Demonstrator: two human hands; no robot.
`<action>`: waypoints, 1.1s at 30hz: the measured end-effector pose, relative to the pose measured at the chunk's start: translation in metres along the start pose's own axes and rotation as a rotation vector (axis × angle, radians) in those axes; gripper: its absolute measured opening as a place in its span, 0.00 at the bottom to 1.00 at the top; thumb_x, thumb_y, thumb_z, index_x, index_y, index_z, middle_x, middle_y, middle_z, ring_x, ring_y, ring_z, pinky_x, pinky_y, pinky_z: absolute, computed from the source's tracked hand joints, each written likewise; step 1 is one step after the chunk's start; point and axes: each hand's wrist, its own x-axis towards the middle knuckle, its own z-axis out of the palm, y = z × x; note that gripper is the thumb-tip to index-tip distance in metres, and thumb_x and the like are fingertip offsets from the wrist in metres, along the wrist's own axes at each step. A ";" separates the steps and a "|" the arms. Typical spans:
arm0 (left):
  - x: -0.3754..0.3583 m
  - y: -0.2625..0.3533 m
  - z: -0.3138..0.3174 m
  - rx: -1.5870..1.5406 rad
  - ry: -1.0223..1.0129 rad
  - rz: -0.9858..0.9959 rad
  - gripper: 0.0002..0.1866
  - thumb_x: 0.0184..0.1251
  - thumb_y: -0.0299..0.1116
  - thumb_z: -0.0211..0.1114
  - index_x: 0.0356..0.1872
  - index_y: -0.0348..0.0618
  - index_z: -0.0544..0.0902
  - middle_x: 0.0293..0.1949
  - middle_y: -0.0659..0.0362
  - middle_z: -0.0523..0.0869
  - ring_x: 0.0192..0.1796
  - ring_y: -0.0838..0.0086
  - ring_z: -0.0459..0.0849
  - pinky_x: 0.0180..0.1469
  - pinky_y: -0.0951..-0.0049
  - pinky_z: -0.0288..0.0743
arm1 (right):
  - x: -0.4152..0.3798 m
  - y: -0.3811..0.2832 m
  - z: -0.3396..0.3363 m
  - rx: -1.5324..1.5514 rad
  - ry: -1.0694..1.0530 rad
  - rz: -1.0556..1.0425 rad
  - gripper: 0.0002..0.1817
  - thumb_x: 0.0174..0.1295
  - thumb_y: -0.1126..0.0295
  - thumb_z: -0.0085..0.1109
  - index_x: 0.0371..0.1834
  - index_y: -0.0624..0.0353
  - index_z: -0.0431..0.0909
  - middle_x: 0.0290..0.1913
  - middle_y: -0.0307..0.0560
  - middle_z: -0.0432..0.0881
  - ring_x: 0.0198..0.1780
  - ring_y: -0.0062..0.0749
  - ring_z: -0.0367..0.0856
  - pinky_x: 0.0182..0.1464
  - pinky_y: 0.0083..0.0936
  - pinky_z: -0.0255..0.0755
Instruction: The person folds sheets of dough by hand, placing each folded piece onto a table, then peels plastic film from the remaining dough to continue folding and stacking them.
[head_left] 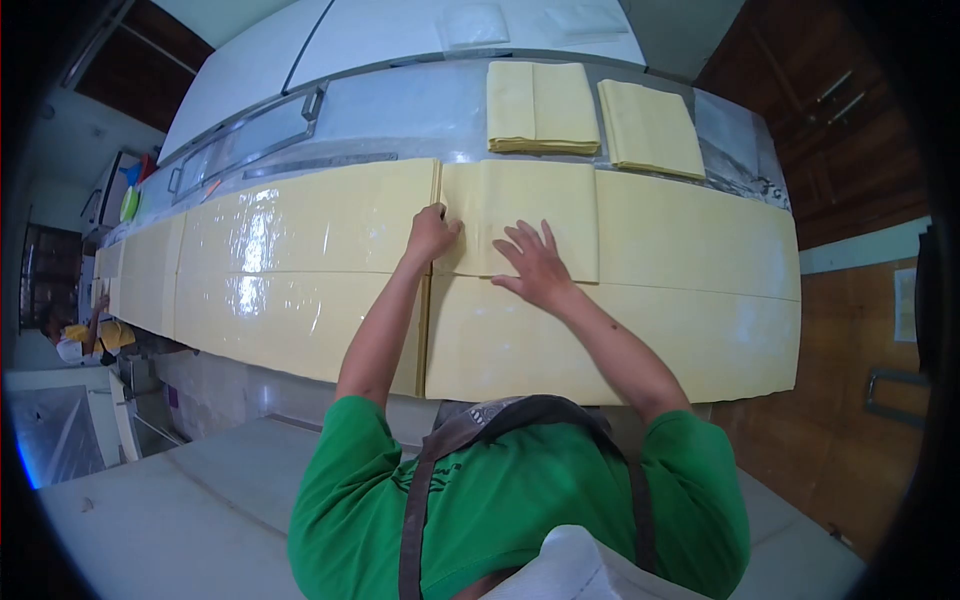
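Note:
Long pale yellow sheets (pixel 690 330) cover the table, with a crease running lengthwise. Over the right-hand stretch lies a folded yellow sheet (pixel 545 195), its right edge doubled over. My right hand (pixel 538 268) rests on the lower part of this folded piece, palm down with fingers spread. At its left end, my left hand (pixel 432 235) is closed, fingers curled at the seam beside the layered edge of the left stack (pixel 310 215). The left fingertips are partly hidden.
Two folded yellow bundles (pixel 543 105) (pixel 650 128) lie along the far side. A metal handle bar (pixel 312 103) and flat metal strip (pixel 320 165) are at back left. Clear plastic packs (pixel 475 25) lie on the white surface behind. Another person (pixel 95 335) stands at the far left end.

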 end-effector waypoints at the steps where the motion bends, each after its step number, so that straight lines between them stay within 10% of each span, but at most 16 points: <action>1: -0.004 0.021 -0.012 0.005 -0.003 0.007 0.18 0.59 0.41 0.71 0.34 0.33 0.82 0.35 0.44 0.87 0.39 0.49 0.86 0.45 0.60 0.80 | -0.001 -0.001 0.002 0.023 0.052 0.054 0.34 0.60 0.50 0.68 0.66 0.54 0.71 0.67 0.57 0.70 0.75 0.55 0.60 0.78 0.61 0.43; 7: 0.004 0.045 0.001 -0.351 -0.063 0.291 0.25 0.77 0.49 0.52 0.59 0.39 0.81 0.56 0.43 0.84 0.59 0.51 0.82 0.60 0.55 0.74 | -0.033 0.032 -0.033 0.312 0.388 0.439 0.31 0.61 0.51 0.67 0.64 0.57 0.72 0.64 0.56 0.73 0.68 0.53 0.67 0.71 0.54 0.58; 10: 0.015 0.043 0.040 0.414 0.001 0.454 0.35 0.79 0.52 0.38 0.80 0.44 0.53 0.81 0.45 0.47 0.80 0.36 0.41 0.79 0.38 0.35 | -0.059 0.070 -0.037 0.116 0.411 0.633 0.29 0.63 0.54 0.65 0.63 0.59 0.73 0.63 0.57 0.74 0.66 0.54 0.68 0.67 0.52 0.62; 15: 0.006 0.085 0.070 0.253 0.005 0.552 0.36 0.79 0.51 0.39 0.77 0.35 0.56 0.80 0.43 0.49 0.80 0.36 0.42 0.80 0.42 0.36 | -0.046 0.072 -0.038 -0.195 0.282 0.696 0.33 0.67 0.53 0.60 0.69 0.60 0.67 0.64 0.57 0.74 0.66 0.54 0.67 0.68 0.53 0.59; 21: -0.027 0.108 0.079 0.250 0.247 0.250 0.36 0.74 0.43 0.53 0.71 0.23 0.58 0.72 0.28 0.60 0.75 0.33 0.56 0.75 0.38 0.48 | -0.002 0.062 -0.063 -0.120 -0.053 0.938 0.38 0.71 0.54 0.55 0.75 0.67 0.57 0.60 0.63 0.77 0.64 0.54 0.68 0.67 0.53 0.55; 26: -0.002 0.123 0.060 0.065 0.118 -0.218 0.36 0.63 0.46 0.69 0.60 0.23 0.71 0.52 0.34 0.82 0.57 0.42 0.80 0.59 0.48 0.73 | 0.008 0.087 -0.082 0.434 -0.010 1.115 0.31 0.65 0.51 0.62 0.55 0.74 0.77 0.51 0.68 0.84 0.57 0.59 0.81 0.59 0.48 0.74; 30: 0.011 0.113 0.053 -0.231 -0.077 -0.192 0.28 0.57 0.46 0.74 0.47 0.27 0.82 0.37 0.42 0.88 0.41 0.50 0.88 0.47 0.56 0.81 | 0.011 0.094 -0.080 0.247 -0.086 0.970 0.25 0.62 0.53 0.64 0.43 0.72 0.82 0.46 0.69 0.85 0.53 0.60 0.84 0.58 0.45 0.78; 33: 0.000 0.119 0.062 -0.239 0.158 -0.016 0.22 0.56 0.45 0.75 0.35 0.31 0.87 0.26 0.49 0.88 0.30 0.54 0.88 0.40 0.62 0.81 | 0.005 0.103 -0.079 0.293 -0.004 0.915 0.23 0.61 0.55 0.64 0.42 0.71 0.82 0.44 0.68 0.85 0.51 0.60 0.84 0.57 0.45 0.77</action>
